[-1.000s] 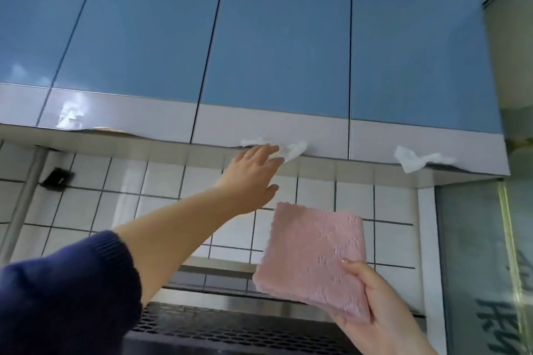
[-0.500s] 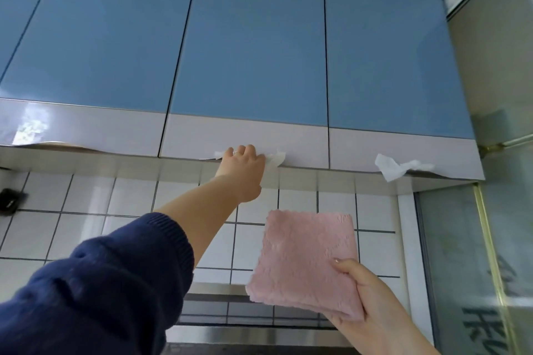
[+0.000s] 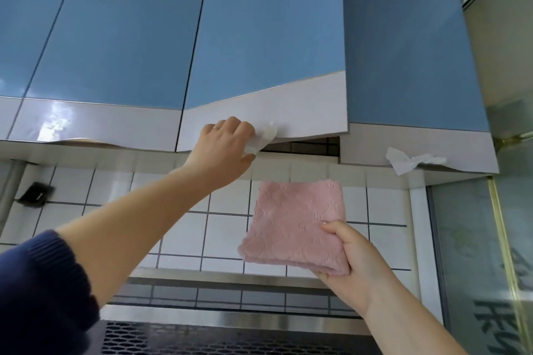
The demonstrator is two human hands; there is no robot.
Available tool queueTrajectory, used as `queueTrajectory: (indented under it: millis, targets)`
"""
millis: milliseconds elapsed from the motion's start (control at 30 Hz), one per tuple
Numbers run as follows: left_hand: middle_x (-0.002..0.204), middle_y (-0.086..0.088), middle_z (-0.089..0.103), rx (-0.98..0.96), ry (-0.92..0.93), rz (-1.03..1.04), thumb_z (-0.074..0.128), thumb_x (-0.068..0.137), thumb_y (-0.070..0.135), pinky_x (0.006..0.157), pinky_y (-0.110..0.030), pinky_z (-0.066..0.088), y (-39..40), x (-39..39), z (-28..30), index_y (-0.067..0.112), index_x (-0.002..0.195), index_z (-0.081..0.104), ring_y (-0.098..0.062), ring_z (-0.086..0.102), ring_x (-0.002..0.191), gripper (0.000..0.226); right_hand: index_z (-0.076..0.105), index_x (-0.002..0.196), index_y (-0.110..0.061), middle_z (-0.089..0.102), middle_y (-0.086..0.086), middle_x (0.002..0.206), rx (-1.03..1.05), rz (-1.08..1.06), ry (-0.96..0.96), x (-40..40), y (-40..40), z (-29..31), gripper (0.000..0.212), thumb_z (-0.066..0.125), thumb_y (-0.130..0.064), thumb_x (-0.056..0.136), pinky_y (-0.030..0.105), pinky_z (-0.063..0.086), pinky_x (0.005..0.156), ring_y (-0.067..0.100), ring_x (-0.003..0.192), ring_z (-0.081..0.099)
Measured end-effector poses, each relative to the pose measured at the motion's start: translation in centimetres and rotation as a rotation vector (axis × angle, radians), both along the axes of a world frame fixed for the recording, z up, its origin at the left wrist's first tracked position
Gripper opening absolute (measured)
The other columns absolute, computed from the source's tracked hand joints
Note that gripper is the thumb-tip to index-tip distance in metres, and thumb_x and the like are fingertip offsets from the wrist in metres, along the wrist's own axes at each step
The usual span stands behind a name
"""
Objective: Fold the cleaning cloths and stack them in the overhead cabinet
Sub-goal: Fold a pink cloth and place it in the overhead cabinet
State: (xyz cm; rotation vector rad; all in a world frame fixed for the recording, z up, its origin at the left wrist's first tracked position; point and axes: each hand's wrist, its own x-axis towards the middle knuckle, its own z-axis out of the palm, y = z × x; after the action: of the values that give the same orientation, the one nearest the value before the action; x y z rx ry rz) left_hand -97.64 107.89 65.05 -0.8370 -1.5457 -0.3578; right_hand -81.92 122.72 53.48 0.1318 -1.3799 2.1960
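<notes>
Gripping folded pink cloth [image 3: 294, 225], right hand [image 3: 354, 256] below cabinet door [image 3: 268, 52].

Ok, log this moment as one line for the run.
step: opening cabinet door | left hand: grips tissue at door's lower edge, door ajar | right hand: holds folded pink cloth | cloth not yet stowed

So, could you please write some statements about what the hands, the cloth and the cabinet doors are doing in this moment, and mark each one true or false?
1. The left hand grips the bottom edge of a cabinet door. True.
2. That door is fully closed. False: it is swung partly open, with a dark gap under it.
3. The right hand holds a folded pink cloth. True.
4. The pink cloth already lies inside the cabinet. False: it is held below the cabinets.
5. A white tissue sticks out under the right-hand door. True.
</notes>
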Motion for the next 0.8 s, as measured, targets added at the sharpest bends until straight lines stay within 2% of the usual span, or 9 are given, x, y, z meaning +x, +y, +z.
queueTrajectory:
  millis: [133,233,300,367,433,500,567,667,800]
  targets:
    - [0.103,-0.008,0.055,0.103,0.021,-0.106,0.067,0.083,0.027,0.087,-0.038,0.035,-3.3,1.0,-0.5,0.007,0.102,0.052,-0.031,0.052,0.091,0.031,0.059,0.107,-0.007,0.068,0.017,0.100,0.016,0.042,0.010,-0.6,-0.9,0.8,0.019,0.054,-0.011,0.089,0.039,0.055,0.075,0.030,0.095,0.064]
    - [0.090,-0.005,0.046,0.259,-0.015,-0.186,0.068,0.083,0.027,0.074,-0.036,0.036,-5.8,0.8,-1.0,0.006,0.088,0.045,-0.027,0.043,0.074,0.032,0.060,0.108,-0.007,0.070,0.016,0.098,0.033,0.065,0.021,-1.3,-1.4,1.5,0.020,0.054,-0.011,0.089,0.033,0.056,0.061,0.028,0.091,0.066]
    - [0.097,-0.004,0.048,0.399,-0.090,-0.269,0.067,0.083,0.031,0.074,-0.034,0.037,-7.4,0.3,-1.4,0.004,0.097,0.048,-0.026,0.047,0.084,0.036,0.060,0.108,-0.007,0.070,0.015,0.098,0.040,0.062,0.034,-1.7,-1.9,2.1,0.020,0.053,-0.011,0.090,0.033,0.055,0.064,0.027,0.090,0.067]
    - [0.106,0.000,0.049,0.543,-0.181,-0.374,0.066,0.083,0.033,0.080,-0.029,0.037,-8.8,-0.5,-1.7,0.007,0.108,0.051,-0.018,0.048,0.098,0.039,0.060,0.107,-0.008,0.071,0.014,0.097,0.052,0.065,0.043,-2.1,-2.5,2.7,0.019,0.052,-0.011,0.090,0.030,0.054,0.059,0.026,0.087,0.067]
    - [0.108,0.000,0.053,0.668,-0.254,-0.469,0.066,0.083,0.034,0.079,-0.026,0.040,-10.1,-1.2,-1.7,0.012,0.110,0.052,-0.016,0.049,0.098,0.037,0.059,0.109,-0.008,0.069,0.014,0.098,0.060,0.069,0.059,-2.8,-3.2,3.3,0.020,0.051,-0.010,0.091,0.025,0.052,0.050,0.025,0.085,0.066]
    - [0.102,-0.003,0.058,0.755,-0.313,-0.540,0.065,0.084,0.032,0.071,-0.023,0.041,-11.6,-1.6,-1.7,0.017,0.101,0.056,-0.017,0.052,0.090,0.025,0.059,0.109,-0.008,0.069,0.014,0.099,0.065,0.077,0.065,-3.5,-4.2,3.9,0.020,0.051,-0.010,0.091,0.024,0.051,0.047,0.024,0.084,0.065]
    - [0.090,-0.001,0.062,0.786,-0.355,-0.585,0.067,0.084,0.029,0.062,-0.020,0.041,-13.3,-1.8,-1.6,0.018,0.091,0.059,-0.016,0.055,0.080,0.016,0.059,0.108,-0.009,0.069,0.013,0.099,0.089,0.090,0.066,-4.4,-5.6,4.7,0.019,0.051,-0.010,0.091,0.027,0.052,0.051,0.024,0.085,0.066]
    - [0.081,0.009,0.063,0.687,-0.328,-0.597,0.069,0.082,0.027,0.058,-0.012,0.040,-13.9,-1.4,-1.5,0.017,0.090,0.062,-0.004,0.057,0.072,0.015,0.059,0.107,-0.010,0.069,0.012,0.097,0.098,0.112,0.079,-5.4,-7.4,5.8,0.017,0.052,-0.010,0.091,0.026,0.052,0.051,0.023,0.084,0.066]
    - [0.085,0.009,0.063,0.658,-0.323,-0.610,0.068,0.083,0.027,0.060,-0.009,0.041,-13.7,-1.9,-1.4,0.016,0.097,0.061,0.001,0.057,0.075,0.019,0.059,0.106,-0.010,0.072,0.010,0.090,0.095,0.104,0.085,-6.4,-9.0,6.4,0.018,0.052,-0.010,0.090,0.030,0.052,0.061,0.023,0.082,0.067]
